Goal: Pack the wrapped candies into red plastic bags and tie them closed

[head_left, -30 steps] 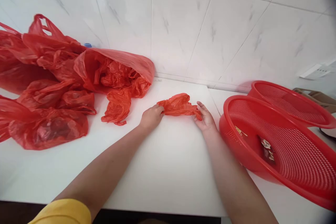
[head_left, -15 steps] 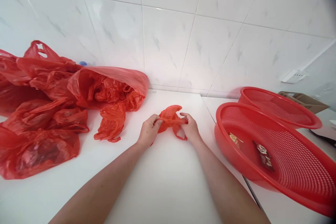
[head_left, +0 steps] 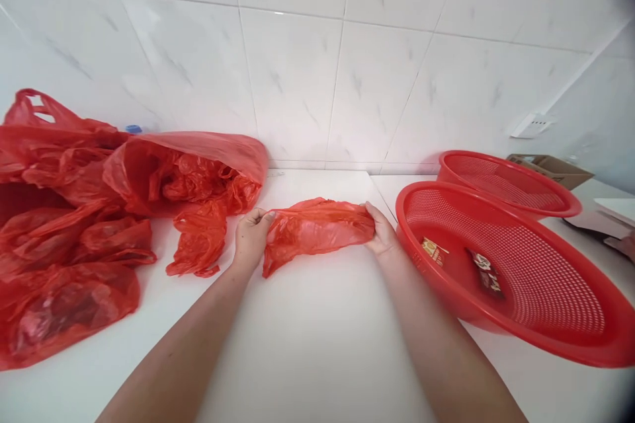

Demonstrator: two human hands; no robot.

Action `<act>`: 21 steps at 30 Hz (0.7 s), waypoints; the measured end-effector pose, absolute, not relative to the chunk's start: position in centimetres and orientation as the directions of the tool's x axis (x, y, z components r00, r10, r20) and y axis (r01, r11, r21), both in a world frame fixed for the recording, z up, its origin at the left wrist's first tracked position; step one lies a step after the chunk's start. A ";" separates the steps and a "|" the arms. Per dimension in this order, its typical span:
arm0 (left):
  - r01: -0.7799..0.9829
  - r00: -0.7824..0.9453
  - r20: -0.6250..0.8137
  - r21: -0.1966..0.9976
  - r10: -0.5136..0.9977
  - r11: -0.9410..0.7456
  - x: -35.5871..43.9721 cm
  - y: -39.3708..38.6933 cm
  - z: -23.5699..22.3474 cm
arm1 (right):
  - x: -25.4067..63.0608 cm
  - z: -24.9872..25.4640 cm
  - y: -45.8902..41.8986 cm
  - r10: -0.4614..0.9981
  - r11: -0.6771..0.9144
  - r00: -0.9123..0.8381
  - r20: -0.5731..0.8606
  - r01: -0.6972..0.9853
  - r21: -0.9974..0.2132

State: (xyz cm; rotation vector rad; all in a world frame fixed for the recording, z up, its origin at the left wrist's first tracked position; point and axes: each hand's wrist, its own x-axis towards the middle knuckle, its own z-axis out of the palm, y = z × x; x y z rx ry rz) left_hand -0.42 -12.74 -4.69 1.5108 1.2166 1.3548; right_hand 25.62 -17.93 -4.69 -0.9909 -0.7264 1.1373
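A thin red plastic bag [head_left: 317, 231] is stretched sideways between my two hands, just above the white table. My left hand [head_left: 252, 236] pinches its left end between thumb and fingers. At the other end my right hand [head_left: 381, 230] grips the bag, its fingers partly hidden behind the plastic. A crumpled red bag [head_left: 199, 241] lies on the table left of my left hand. Behind it, a large red bag [head_left: 223, 145] lies on its side with its mouth open, crumpled red bags inside.
More red plastic bags [head_left: 74, 297] are heaped along the left. To the right, a red colander [head_left: 466, 314] holds two small packets [head_left: 486, 271]; a second red colander [head_left: 560, 205] stands behind it, near a cardboard box [head_left: 560, 168]. A tiled wall [head_left: 297, 92] closes the back.
My hands have moved apart, and the bunched red bag between them is now spread out wide. The view has shifted slightly to the right.
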 end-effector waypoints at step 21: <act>-0.127 -0.044 0.083 0.988 0.996 -0.088 -0.9 -12.6 -2.7 | 19.1 -5.9 -18.5 0.928 -0.036 0.174 0.330 0.923 -0.384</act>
